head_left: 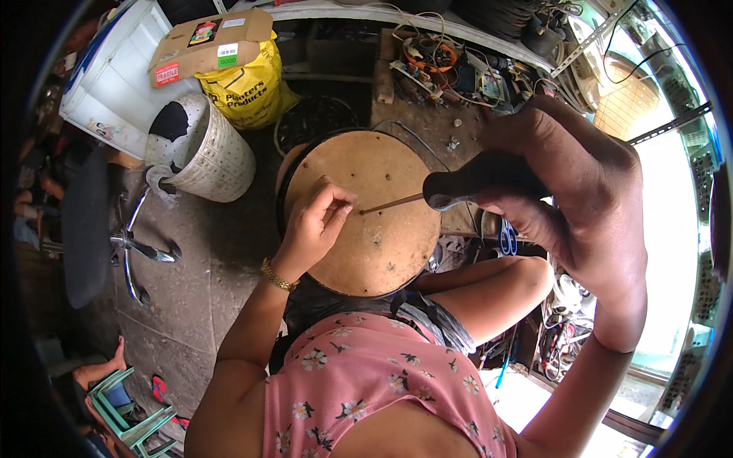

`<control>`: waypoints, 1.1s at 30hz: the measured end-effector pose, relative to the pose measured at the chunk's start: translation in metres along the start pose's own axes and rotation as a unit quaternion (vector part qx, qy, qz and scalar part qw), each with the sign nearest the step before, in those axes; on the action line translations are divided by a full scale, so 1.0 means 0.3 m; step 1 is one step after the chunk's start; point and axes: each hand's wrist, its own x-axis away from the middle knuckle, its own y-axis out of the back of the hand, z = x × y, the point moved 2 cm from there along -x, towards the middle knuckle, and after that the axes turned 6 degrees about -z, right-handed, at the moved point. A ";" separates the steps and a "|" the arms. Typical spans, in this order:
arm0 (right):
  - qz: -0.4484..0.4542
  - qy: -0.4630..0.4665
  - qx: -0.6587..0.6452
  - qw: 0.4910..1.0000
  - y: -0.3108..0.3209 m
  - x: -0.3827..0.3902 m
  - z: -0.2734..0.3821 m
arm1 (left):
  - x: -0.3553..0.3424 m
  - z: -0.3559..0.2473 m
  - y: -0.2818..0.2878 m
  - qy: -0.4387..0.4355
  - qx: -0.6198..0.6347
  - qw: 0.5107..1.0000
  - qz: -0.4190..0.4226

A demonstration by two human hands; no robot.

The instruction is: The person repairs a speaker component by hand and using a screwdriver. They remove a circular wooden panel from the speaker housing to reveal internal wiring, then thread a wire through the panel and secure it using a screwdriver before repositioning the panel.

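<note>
A round, tan board [393, 252] with a dark rim is seen nearly face-on, its surface dotted with small dark spots and stained by blotches toward the lower edge. A screwdriver [444, 191], dark-handled and thin-shafted, is held over it, tip pointed leftward near the middle; contact cannot be told.

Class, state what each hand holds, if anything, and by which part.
Right hand: a screwdriver, by its dark handle. Left hand: whether it holds anything cannot be told.
</note>
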 end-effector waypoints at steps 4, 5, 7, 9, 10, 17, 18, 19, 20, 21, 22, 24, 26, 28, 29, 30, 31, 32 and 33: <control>0.010 -0.008 -0.065 0.998 -0.007 -0.001 -0.025 | -0.039 0.028 0.023 0.049 -0.035 0.998 0.023; 0.014 0.010 -0.107 0.994 -0.005 -0.003 -0.056 | -0.059 0.049 0.023 0.073 -0.037 0.996 0.028; 0.009 0.004 -0.164 0.986 -0.025 -0.018 -0.105 | -0.110 0.090 0.018 0.052 -0.053 0.997 0.036; -0.005 -0.037 -0.202 0.979 -0.069 -0.063 -0.127 | -0.163 0.119 0.025 0.033 -0.032 0.998 0.037; -0.002 -0.066 -0.280 0.958 -0.058 -0.094 -0.097 | -0.192 0.126 0.026 0.034 -0.022 0.998 0.040; -0.013 0.016 -0.421 0.907 -0.207 -0.209 -0.279 | -0.352 0.200 -0.064 0.039 -0.042 0.994 0.093; -0.038 0.032 -0.404 0.913 -0.209 -0.216 -0.305 | -0.353 0.198 -0.078 0.005 -0.047 0.997 0.055; -0.063 0.048 -0.386 0.919 -0.215 -0.231 -0.347 | -0.353 0.200 -0.088 0.014 -0.049 0.998 0.027; -0.072 0.040 -0.392 0.916 -0.216 -0.228 -0.370 | -0.349 0.191 -0.102 0.025 -0.048 0.999 -0.001; -0.083 0.030 -0.398 0.913 -0.219 -0.224 -0.391 | -0.345 0.182 -0.110 0.037 -0.048 0.998 -0.030; -0.080 -0.001 -0.427 0.901 -0.218 -0.209 -0.411 | -0.342 0.173 -0.114 0.061 -0.042 0.997 -0.033; -0.082 -0.059 -0.465 0.879 -0.219 -0.205 -0.420 | -0.323 0.172 -0.126 0.049 -0.052 0.995 -0.068; -0.064 -0.067 -0.480 0.873 -0.189 -0.184 -0.405 | -0.296 0.152 -0.155 0.039 -0.040 0.994 -0.090; -0.055 -0.058 -0.489 0.869 -0.190 -0.176 -0.427 | -0.265 0.125 -0.187 0.049 -0.042 0.994 -0.091; -0.058 -0.046 -0.487 0.870 -0.198 -0.167 -0.454 | -0.249 0.110 -0.198 0.034 -0.053 0.993 -0.096; -0.059 -0.038 -0.483 0.873 -0.205 -0.155 -0.474 | -0.232 0.092 -0.206 0.025 -0.059 0.993 -0.095; -0.099 -0.061 -0.466 0.877 -0.217 -0.135 -0.490 | -0.216 0.068 -0.209 0.015 -0.064 0.993 -0.093; -0.139 -0.080 -0.450 0.879 -0.228 -0.122 -0.488 | -0.200 0.047 -0.207 0.003 -0.072 0.993 -0.095; -0.135 -0.071 -0.497 0.854 -0.219 -0.106 -0.501 | -0.182 0.036 -0.211 0.014 -0.066 0.993 -0.093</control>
